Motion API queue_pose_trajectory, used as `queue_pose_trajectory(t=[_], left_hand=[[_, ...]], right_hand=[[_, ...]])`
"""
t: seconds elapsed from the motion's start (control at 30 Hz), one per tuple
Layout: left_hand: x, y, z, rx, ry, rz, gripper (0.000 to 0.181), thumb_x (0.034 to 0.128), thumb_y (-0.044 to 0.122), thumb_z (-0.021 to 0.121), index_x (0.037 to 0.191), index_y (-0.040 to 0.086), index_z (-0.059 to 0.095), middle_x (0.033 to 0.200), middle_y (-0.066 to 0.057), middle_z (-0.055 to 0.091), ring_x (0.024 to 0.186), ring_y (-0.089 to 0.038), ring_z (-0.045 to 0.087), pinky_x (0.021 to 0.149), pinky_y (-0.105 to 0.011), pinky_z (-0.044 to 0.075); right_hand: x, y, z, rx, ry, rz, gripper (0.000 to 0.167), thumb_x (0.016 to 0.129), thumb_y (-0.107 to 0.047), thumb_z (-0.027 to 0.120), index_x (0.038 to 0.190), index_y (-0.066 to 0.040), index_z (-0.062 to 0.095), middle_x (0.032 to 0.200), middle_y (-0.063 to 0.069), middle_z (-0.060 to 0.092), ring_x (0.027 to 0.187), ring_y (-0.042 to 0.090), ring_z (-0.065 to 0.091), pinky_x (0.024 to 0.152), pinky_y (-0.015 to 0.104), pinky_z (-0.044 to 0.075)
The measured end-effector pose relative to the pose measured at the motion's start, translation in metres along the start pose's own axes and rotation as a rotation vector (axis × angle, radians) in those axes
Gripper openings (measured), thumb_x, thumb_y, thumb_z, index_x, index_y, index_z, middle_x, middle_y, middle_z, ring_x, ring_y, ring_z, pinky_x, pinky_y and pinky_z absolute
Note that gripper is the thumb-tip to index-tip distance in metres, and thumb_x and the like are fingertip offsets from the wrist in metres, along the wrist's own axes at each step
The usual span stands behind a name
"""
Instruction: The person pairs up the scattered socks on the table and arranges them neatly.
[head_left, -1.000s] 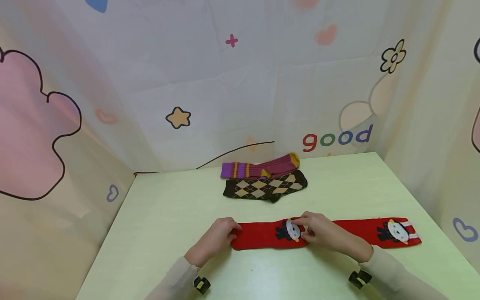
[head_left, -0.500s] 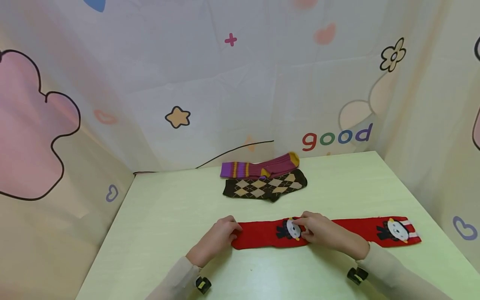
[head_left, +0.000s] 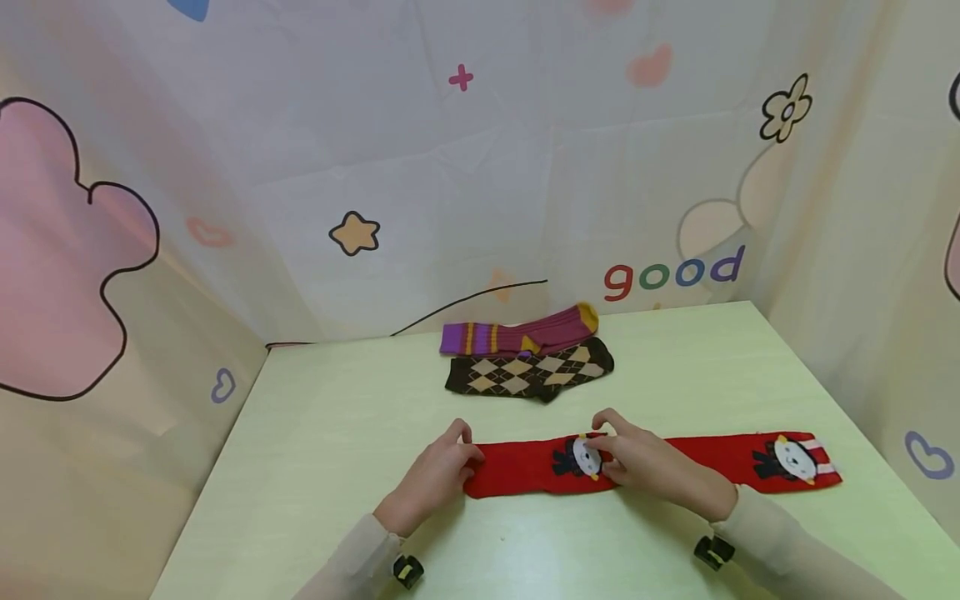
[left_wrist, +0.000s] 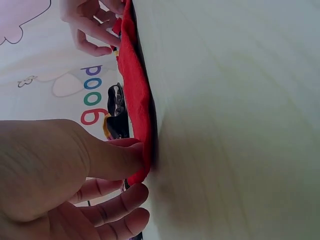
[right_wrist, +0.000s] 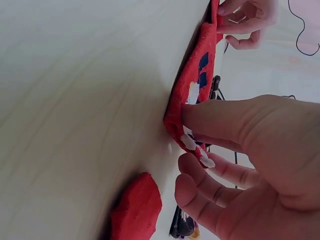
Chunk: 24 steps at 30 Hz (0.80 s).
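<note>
A red sock [head_left: 517, 468] with a white-faced animal figure lies flat near the front. At its plain left end, my left hand [head_left: 431, 479] pinches the fabric; the left wrist view shows the thumb on the red cloth [left_wrist: 137, 95] and other fingers spread. My right hand [head_left: 652, 467] pinches the sock beside the animal figure, near the white-striped cuff [right_wrist: 189, 142]. One finger of each hand is raised off the cloth. A second red sock [head_left: 720, 454] with the same figure extends to the right, partly hidden behind the right hand and forearm.
Farther back on the pale table [head_left: 337, 417] lie a black-and-tan argyle sock [head_left: 517, 377] and, behind it, a purple-and-maroon sock [head_left: 555, 332] with yellow toe and stripes. A printed curtain [head_left: 420, 167] stands behind and at both sides.
One finger on each hand has lifted from the others. The hands otherwise hold nearly the same spots on the red sock, and the socks lie as before.
</note>
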<state>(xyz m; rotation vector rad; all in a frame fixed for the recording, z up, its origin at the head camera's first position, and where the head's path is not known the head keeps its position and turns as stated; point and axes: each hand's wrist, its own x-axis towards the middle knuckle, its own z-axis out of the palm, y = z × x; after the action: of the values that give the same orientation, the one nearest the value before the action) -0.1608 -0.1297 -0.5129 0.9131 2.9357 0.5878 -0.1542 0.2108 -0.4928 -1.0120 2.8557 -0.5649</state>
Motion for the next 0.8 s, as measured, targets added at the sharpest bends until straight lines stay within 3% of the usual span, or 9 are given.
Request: queue_pose_trajectory(t=[0.37, 0.8], left_hand=[[0.0011, -0.0004, -0.0007, 0.019, -0.040, -0.009, 0.018, 0.0907, 0.001, 0.076, 0.108, 0.006, 0.079, 0.098, -0.002, 0.060, 0.089, -0.016, 0.061, 0.081, -0.027, 0.056], [0.0002, -0.0021, -0.0011, 0.007, -0.047, -0.008, 0.018, 0.0913, 0.002, 0.075, 0.109, 0.006, 0.078, 0.099, -0.003, 0.062, 0.091, -0.017, 0.063, 0.083, -0.029, 0.057]], right_hand=[[0.0002, -0.0019, -0.0010, -0.014, -0.015, 0.005, 0.036, 0.082, -0.003, 0.085, 0.117, -0.003, 0.075, 0.120, 0.010, 0.053, 0.071, 0.005, 0.054, 0.061, 0.017, 0.049], [0.0016, 0.0003, -0.0008, -0.015, -0.051, 0.016, 0.032, 0.083, -0.005, 0.085, 0.114, -0.005, 0.075, 0.120, 0.012, 0.056, 0.075, 0.008, 0.058, 0.067, 0.018, 0.054]])
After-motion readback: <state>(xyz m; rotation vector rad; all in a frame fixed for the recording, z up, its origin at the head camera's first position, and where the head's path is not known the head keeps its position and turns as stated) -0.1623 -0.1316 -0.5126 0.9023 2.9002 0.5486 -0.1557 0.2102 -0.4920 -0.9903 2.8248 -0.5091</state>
